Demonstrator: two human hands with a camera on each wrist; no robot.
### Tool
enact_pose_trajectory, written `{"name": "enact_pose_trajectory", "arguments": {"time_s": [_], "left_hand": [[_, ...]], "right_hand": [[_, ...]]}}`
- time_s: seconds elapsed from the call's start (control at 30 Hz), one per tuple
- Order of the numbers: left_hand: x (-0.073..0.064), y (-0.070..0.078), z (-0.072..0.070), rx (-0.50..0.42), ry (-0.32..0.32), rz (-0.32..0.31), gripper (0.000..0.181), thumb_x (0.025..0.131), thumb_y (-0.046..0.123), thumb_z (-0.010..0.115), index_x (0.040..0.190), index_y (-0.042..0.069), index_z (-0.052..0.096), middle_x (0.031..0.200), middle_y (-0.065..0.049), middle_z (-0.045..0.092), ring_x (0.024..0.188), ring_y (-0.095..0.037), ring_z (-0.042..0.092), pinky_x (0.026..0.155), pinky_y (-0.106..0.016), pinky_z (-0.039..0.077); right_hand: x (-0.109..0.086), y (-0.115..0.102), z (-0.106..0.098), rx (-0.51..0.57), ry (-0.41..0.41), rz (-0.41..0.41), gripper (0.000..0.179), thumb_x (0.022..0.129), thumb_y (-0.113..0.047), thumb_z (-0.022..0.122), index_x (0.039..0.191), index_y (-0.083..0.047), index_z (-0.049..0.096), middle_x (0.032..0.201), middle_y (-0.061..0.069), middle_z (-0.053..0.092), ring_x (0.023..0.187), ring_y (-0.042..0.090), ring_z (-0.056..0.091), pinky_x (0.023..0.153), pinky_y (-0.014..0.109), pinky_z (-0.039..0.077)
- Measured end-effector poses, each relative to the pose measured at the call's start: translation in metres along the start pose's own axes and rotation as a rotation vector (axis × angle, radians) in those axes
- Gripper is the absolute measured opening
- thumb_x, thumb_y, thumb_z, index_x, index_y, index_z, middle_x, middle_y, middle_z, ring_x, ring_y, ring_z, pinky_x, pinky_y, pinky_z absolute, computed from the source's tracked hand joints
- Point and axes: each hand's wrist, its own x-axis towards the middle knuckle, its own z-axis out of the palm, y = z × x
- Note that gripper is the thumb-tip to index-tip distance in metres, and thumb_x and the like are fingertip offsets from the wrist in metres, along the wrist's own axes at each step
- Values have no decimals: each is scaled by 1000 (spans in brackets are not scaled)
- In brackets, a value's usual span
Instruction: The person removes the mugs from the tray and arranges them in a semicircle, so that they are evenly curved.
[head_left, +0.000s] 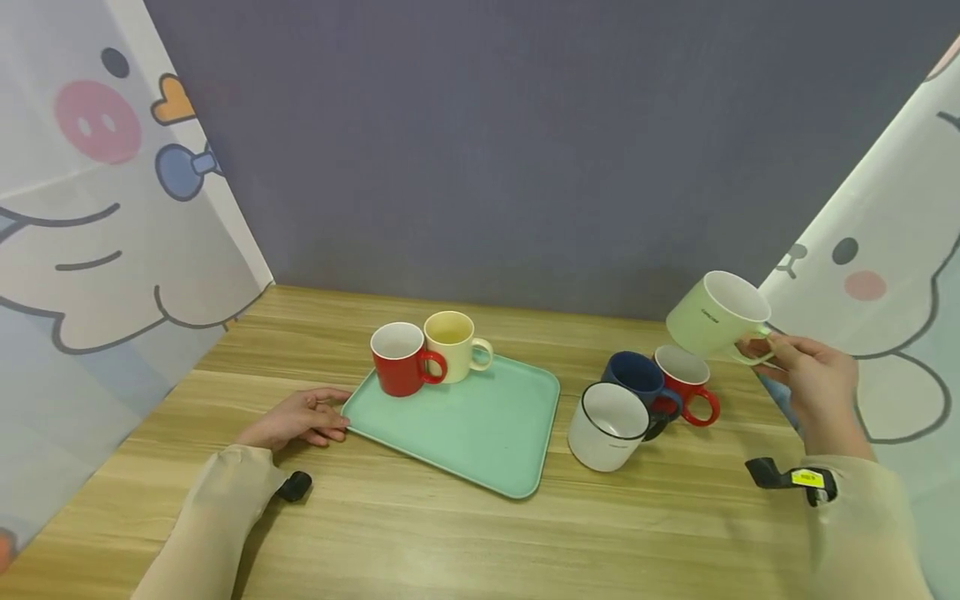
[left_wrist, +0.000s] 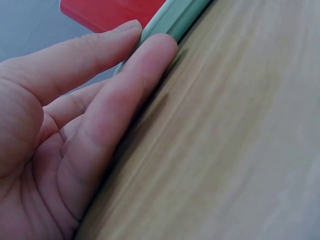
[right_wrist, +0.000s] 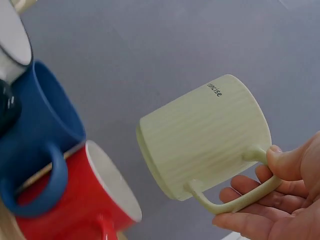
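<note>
My right hand (head_left: 821,379) holds a pale green mug (head_left: 708,321) by its handle, raised at the right with its mouth tilted towards me. In the right wrist view the thumb and fingers close round that handle, and small dark lettering shows on the mug's side. My left hand (head_left: 303,418) pinches the left corner of a mint green tray (head_left: 480,433), which lies on the table. On the tray's far left part stand a red mug (head_left: 400,371) and a pale yellow mug (head_left: 450,354), side by side.
Right of the tray, a white mug with a dark rim (head_left: 603,433), a navy blue mug (head_left: 633,375) and another red mug (head_left: 682,375) stand close together on the wooden table (head_left: 420,533). A grey wall (head_left: 480,167) rises behind, with cartoon-printed panels on both sides.
</note>
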Motion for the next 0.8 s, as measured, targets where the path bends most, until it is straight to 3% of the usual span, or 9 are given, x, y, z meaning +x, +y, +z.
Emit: {"name": "enact_pose_trajectory", "arguments": {"time_s": [0.13, 0.33, 0.63, 0.8], "left_hand": [[0, 2, 0, 0, 0, -1, 70, 94, 8, 67, 144, -19, 27, 90, -6, 74, 79, -15, 73, 64, -25, 59], [1, 3, 2, -1, 1, -4, 69, 94, 8, 68, 143, -19, 28, 90, -6, 74, 79, -15, 72, 64, -25, 59], [-2, 3, 3, 17, 18, -19, 70, 93, 9, 68, 144, -18, 29, 89, -7, 73, 78, -15, 72, 63, -26, 59], [-2, 4, 4, 18, 15, -14, 70, 94, 9, 68, 144, -18, 29, 90, -7, 73, 78, -15, 72, 64, -26, 59]], "right_hand": [[-3, 2, -14, -20, 98, 62, 28, 97, -2, 61, 74, -9, 77, 72, 1, 72, 67, 8, 71, 59, 24, 58], [-9, 5, -38, 51, 134, 31, 25, 95, 0, 64, 76, -6, 78, 69, 4, 72, 64, 11, 71, 56, 24, 58], [-15, 21, -61, -125, 247, 113, 31, 98, -9, 62, 70, -16, 75, 66, -5, 70, 62, 4, 68, 53, 19, 56], [-18, 31, -69, -187, 239, 135, 34, 98, -11, 63, 66, -16, 74, 64, -7, 69, 60, 1, 66, 54, 18, 56]]}}
